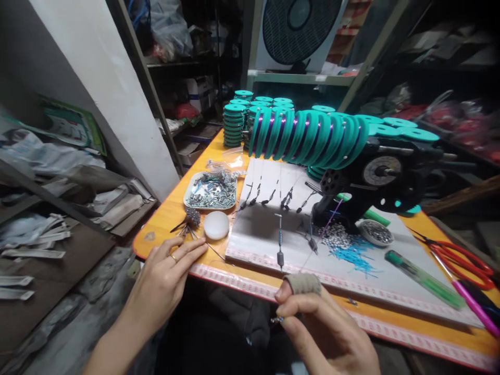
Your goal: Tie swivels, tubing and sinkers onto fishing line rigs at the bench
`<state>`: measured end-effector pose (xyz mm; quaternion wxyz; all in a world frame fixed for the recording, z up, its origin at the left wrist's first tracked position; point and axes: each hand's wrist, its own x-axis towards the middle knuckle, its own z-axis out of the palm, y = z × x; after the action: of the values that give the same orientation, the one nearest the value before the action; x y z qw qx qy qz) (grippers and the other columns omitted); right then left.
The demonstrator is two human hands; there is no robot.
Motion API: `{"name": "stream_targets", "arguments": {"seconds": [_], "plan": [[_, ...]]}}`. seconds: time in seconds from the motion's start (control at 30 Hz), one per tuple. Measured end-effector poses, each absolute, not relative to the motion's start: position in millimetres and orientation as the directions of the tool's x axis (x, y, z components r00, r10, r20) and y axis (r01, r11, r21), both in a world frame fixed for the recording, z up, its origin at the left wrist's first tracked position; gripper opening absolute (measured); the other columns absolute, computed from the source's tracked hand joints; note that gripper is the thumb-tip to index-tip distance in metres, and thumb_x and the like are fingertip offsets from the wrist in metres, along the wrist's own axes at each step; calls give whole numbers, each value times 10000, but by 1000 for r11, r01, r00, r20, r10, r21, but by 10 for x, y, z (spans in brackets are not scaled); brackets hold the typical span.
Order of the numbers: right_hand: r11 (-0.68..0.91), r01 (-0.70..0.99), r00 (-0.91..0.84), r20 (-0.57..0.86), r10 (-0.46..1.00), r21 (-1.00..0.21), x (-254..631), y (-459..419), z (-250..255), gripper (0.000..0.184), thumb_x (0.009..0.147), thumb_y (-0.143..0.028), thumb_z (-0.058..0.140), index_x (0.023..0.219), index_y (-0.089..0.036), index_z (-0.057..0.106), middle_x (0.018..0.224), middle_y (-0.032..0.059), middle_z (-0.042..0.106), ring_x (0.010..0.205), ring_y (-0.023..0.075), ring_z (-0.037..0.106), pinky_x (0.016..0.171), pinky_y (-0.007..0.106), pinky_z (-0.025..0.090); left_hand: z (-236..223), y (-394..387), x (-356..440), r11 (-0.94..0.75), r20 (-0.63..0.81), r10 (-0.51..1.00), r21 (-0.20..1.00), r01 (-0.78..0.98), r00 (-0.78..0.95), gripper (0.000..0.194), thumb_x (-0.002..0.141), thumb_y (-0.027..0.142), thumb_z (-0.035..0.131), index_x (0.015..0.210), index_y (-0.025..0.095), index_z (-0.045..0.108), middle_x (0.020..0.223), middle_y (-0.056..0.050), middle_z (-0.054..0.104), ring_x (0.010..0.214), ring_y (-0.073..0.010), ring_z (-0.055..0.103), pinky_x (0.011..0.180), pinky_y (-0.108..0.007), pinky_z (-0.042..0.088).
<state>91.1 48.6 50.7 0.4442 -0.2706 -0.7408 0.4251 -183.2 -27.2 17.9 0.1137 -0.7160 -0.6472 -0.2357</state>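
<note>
My right hand (320,323), with a grey-green wrap on one finger, pinches a small shiny metal piece (276,320) in front of the table edge. Just beyond it hangs a fishing line rig with a dark sinker (280,259) and a blue coiled section above it. Stretched over the table's left front edge, my left hand (172,268) has its fingers extended beside thin metal wires (190,233) and a dark spiky cluster (192,216). A round white lid or dish (216,225) lies beyond its fingertips. Whether the left fingertips touch a wire is unclear.
A tray of small metal parts (211,191) stands at the left. Teal spools (308,135) sit on a black winding machine (375,172), with lines and sinkers below. Blue strips (357,255), a green cutter (424,278) and red-handled scissors (464,263) lie at the right.
</note>
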Motion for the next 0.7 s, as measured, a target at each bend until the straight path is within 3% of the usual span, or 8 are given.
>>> {"name": "stream_targets", "arguments": {"seconds": [0.23, 0.33, 0.43, 0.6, 0.7], "plan": [[513, 32, -450, 446, 774, -858, 904, 487, 511, 93, 883, -153, 672, 865, -242, 694, 891, 38, 719, 841, 181, 714, 728, 212, 588, 168, -316, -1585, -100, 421, 906, 136, 986, 34, 528, 893, 49, 485, 1391, 219, 534, 1324, -113, 631, 1175, -314, 505, 965, -487, 436], [520, 42, -449, 449, 773, -853, 899, 482, 522, 71, 875, -165, 686, 860, -232, 701, 887, 54, 724, 831, 202, 721, 716, 233, 596, 126, -314, -1487, -113, 459, 888, 178, 977, 19, 396, 910, 122, 562, 1297, 202, 589, 1304, -124, 644, 1182, -326, 508, 981, -510, 423], [528, 56, -444, 452, 773, -847, 899, 481, 498, 86, 872, -155, 686, 869, -240, 696, 899, 45, 719, 846, 190, 717, 733, 219, 591, 55, -339, -1484, -198, 572, 819, 216, 956, 41, 271, 885, 116, 658, 1148, 179, 639, 1168, -127, 696, 1115, -284, 567, 975, -458, 457], [532, 50, -447, 458, 769, -845, 901, 469, 433, 105, 884, -146, 669, 892, -250, 684, 908, 31, 706, 880, 165, 706, 746, 186, 581, 35, -389, -1481, -394, 684, 714, 219, 893, 147, 321, 863, -35, 591, 1084, 186, 665, 969, -75, 728, 962, -193, 655, 884, -322, 541], [544, 55, -438, 470, 767, -837, 894, 451, 413, 106, 886, -138, 663, 902, -241, 685, 917, 43, 705, 893, 176, 706, 751, 207, 581, 107, -400, -1248, -419, 711, 699, 318, 851, 79, 338, 841, -52, 609, 1085, 178, 650, 850, -48, 717, 828, -172, 666, 783, -289, 562]]}}
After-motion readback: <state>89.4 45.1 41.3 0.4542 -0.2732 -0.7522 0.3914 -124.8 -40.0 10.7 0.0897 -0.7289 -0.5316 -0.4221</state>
